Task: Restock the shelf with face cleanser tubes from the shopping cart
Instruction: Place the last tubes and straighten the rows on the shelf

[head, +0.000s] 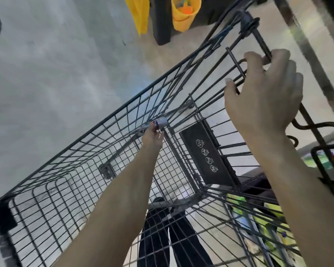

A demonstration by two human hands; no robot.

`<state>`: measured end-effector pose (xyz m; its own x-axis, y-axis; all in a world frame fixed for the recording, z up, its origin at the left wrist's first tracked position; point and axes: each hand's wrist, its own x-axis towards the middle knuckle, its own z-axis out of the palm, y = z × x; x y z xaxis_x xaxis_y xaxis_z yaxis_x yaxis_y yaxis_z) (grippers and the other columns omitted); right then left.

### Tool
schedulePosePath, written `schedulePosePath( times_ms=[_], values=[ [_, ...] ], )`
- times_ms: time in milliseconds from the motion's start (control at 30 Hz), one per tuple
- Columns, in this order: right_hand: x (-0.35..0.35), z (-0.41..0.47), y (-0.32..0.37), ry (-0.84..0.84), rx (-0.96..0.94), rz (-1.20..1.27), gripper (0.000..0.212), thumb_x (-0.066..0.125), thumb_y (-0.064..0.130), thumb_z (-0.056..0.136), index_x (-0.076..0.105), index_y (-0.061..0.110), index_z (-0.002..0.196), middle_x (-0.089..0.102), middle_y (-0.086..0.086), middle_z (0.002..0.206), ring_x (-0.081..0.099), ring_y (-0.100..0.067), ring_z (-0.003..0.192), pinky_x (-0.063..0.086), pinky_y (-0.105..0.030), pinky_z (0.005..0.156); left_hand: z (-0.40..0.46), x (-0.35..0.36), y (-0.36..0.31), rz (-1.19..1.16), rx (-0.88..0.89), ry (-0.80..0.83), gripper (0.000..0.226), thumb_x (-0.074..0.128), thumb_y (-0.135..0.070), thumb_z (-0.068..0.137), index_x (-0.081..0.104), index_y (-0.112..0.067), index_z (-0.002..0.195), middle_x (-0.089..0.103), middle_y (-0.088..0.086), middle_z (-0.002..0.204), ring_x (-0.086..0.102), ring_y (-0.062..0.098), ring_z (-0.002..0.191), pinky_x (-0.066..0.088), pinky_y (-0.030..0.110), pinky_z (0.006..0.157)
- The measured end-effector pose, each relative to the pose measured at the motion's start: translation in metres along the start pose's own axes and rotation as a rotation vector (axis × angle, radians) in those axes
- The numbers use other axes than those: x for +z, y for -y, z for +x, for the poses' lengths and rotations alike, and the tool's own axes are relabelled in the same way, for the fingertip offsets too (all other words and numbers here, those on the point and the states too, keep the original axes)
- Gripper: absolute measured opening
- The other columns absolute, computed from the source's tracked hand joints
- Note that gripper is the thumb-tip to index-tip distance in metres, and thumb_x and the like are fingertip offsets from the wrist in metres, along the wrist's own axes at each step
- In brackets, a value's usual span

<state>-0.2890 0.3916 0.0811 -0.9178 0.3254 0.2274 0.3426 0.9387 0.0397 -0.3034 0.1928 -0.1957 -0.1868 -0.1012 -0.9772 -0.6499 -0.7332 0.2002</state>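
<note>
I look down into a dark wire shopping cart. My left hand reaches deep into the basket and grips a small face cleanser tube, grey-capped with an orange and blue label, near the cart's bottom corner. My right hand curls around the cart's handle bar at the upper right. No other tubes show inside the basket. The shelf is out of sight.
A black child-seat flap with white warning icons folds against the cart's rear. Yellow-green packages lie at the lower right beyond the mesh. A yellow bucket and yellow cloth hang at the top. Grey concrete floor lies left.
</note>
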Motion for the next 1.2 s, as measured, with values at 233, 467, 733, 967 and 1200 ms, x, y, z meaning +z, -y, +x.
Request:
schedulePosePath(
  times_ms=[233, 467, 733, 967, 1200],
  values=[
    [0.005, 0.005, 0.003, -0.038, -0.008, -0.008, 0.047, 0.056, 0.041, 0.095, 0.056, 0.013, 0.133, 0.053, -0.018, 0.130, 0.053, -0.040, 0.114, 0.040, -0.049, 0.092, 0.008, -0.008, 0.006, -0.030, 0.075, 0.019, 0.048, 0.080, -0.025, 0.088, 0.060, -0.012, 0.129, 0.072, 0.005, 0.119, 0.066, 0.018, 0.113, 0.055, 0.034, 0.092],
    [0.007, 0.010, 0.011, -0.058, -0.039, -0.020, 0.045, 0.055, 0.038, 0.095, 0.055, 0.012, 0.132, 0.054, -0.018, 0.129, 0.054, -0.039, 0.111, 0.040, -0.047, 0.091, -0.007, -0.035, 0.007, -0.011, 0.084, 0.123, 0.029, 0.074, -0.024, 0.092, 0.061, -0.017, 0.116, 0.066, 0.013, 0.129, 0.062, 0.026, 0.121, 0.042, 0.045, 0.113],
    [0.003, 0.010, 0.013, -0.019, -0.057, 0.012, 0.047, 0.063, 0.033, 0.091, 0.055, 0.011, 0.131, 0.054, -0.019, 0.127, 0.055, -0.039, 0.109, 0.042, -0.047, 0.090, -0.094, -0.062, -0.003, 0.103, 0.125, 0.288, 0.027, 0.065, -0.011, 0.094, 0.057, -0.014, 0.120, 0.058, 0.024, 0.129, 0.059, 0.038, 0.119, 0.048, 0.060, 0.106],
    [-0.019, 0.006, 0.008, 0.181, -0.067, 0.108, 0.056, 0.065, 0.028, 0.092, 0.051, 0.008, 0.142, 0.048, -0.024, 0.141, 0.051, -0.042, 0.121, 0.041, -0.049, 0.099, -0.212, -0.072, -0.020, 0.431, 0.325, 0.367, 0.060, 0.075, -0.026, 0.090, 0.042, -0.020, 0.139, 0.057, 0.019, 0.126, 0.065, 0.035, 0.108, 0.058, 0.061, 0.087],
    [-0.109, -0.025, -0.003, 0.363, -0.143, 0.254, 0.060, 0.060, 0.026, 0.098, 0.040, 0.008, 0.152, 0.036, -0.023, 0.156, 0.038, -0.039, 0.141, 0.038, -0.047, 0.114, -0.353, -0.094, -0.033, 0.562, 0.526, 0.512, 0.067, 0.081, -0.026, 0.083, 0.040, -0.020, 0.135, 0.062, 0.026, 0.122, 0.069, 0.036, 0.081, 0.060, 0.049, 0.073]
  ],
)
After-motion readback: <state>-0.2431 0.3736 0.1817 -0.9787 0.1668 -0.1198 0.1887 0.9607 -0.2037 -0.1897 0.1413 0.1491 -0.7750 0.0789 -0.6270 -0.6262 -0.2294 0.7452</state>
